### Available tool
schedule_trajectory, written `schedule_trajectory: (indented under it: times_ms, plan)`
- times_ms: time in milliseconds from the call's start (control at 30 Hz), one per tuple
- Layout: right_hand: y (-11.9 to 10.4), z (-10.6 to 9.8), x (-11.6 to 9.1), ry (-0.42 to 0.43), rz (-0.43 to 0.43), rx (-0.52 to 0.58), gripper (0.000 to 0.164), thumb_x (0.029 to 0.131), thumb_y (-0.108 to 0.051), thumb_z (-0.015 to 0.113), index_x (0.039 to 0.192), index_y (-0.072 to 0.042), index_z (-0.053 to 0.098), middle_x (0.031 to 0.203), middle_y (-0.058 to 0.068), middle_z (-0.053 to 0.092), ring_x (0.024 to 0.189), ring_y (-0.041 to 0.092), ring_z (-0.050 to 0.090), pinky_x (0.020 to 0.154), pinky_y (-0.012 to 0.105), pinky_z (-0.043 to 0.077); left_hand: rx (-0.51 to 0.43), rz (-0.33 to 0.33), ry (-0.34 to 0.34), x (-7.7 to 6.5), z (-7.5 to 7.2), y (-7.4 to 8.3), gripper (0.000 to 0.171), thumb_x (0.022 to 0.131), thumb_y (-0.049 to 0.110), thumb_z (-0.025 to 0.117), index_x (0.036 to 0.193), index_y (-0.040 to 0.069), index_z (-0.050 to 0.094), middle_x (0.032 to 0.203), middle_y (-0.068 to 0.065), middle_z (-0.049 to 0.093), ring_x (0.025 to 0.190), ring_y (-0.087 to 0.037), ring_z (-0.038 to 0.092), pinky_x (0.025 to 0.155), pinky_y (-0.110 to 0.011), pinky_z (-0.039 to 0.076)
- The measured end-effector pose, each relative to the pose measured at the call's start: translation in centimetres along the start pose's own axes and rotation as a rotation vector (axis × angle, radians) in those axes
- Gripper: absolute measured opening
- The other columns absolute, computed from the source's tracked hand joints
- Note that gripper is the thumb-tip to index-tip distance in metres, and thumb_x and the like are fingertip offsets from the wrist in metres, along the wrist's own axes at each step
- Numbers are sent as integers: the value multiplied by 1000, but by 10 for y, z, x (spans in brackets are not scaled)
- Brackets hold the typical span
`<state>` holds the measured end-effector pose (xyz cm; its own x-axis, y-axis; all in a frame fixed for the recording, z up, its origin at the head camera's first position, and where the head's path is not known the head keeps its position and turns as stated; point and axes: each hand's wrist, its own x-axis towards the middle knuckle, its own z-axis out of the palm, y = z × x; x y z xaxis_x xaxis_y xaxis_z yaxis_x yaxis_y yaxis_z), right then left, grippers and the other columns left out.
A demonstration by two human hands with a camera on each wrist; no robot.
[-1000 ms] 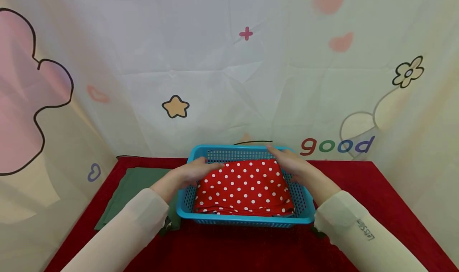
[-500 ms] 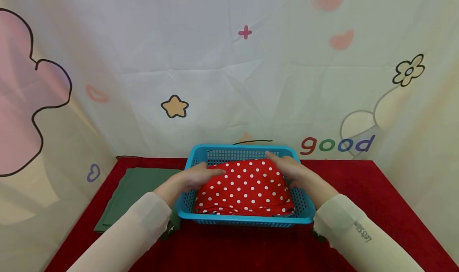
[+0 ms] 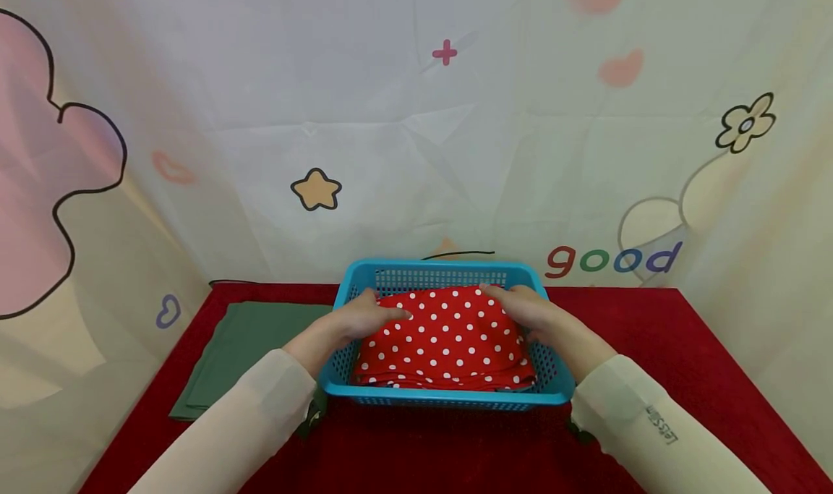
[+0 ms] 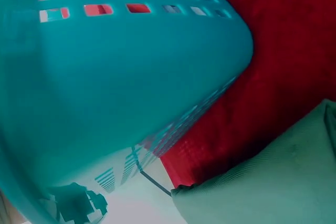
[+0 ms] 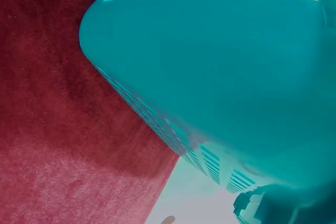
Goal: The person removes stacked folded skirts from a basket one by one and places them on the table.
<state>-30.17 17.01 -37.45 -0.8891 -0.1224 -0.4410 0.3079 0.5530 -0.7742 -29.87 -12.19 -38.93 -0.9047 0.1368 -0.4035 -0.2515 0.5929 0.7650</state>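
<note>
A folded red cloth with white dots [image 3: 449,338] lies in a blue plastic basket [image 3: 449,398] in the head view. At the cloth's left side, my left hand [image 3: 354,320] reaches over the rim and grips it, thumb on top. My right hand [image 3: 527,313] holds the opposite side, its thumb on the upper right edge. Most fingertips are hidden down beside the cloth. Both wrist views look at the outside of the basket wall [image 4: 121,77], where no hand can be made out clearly.
Left of the basket lies a folded green cloth [image 3: 254,335], partly behind my left sleeve. Dark red fabric [image 3: 416,443] covers the table. Behind it hangs a pale curtain [image 3: 390,154] printed with shapes and letters.
Both thumbs have come down onto the polka-dot cloth, and the hands have shifted slightly inward. The cloth and the basket stay nearly in place.
</note>
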Motion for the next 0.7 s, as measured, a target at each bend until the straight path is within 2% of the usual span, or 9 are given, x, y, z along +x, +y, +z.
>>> schedule_trajectory:
  times_ms: [267,433,600,700]
  plan:
    - [0,-1,0,14,-9,4,84,103,-45,57,157,9,21,149,29,44,138,46,46,101,63,54,-65,14,55,2,1,-2,88,96,33,72,159,1,20,153,-23,40,142,-41,41,107,-58,53]
    - [0,-2,1,11,-27,10,88,103,-41,59,159,9,14,151,29,41,138,46,46,102,56,56,-64,29,60,2,0,-2,89,96,33,71,159,-1,19,154,-24,39,142,-41,40,110,-58,49]
    - [2,0,4,9,-50,-19,84,103,-35,60,158,10,15,149,30,43,133,44,50,98,51,60,-99,27,6,2,0,-3,88,96,34,70,158,-2,20,149,-23,43,137,-39,46,107,-52,54]
    - [3,3,5,15,-54,-28,80,103,-33,61,156,10,20,146,30,46,131,43,53,95,49,61,-128,29,-21,3,3,-5,80,97,32,70,154,-2,24,145,-22,46,134,-38,49,102,-48,58]
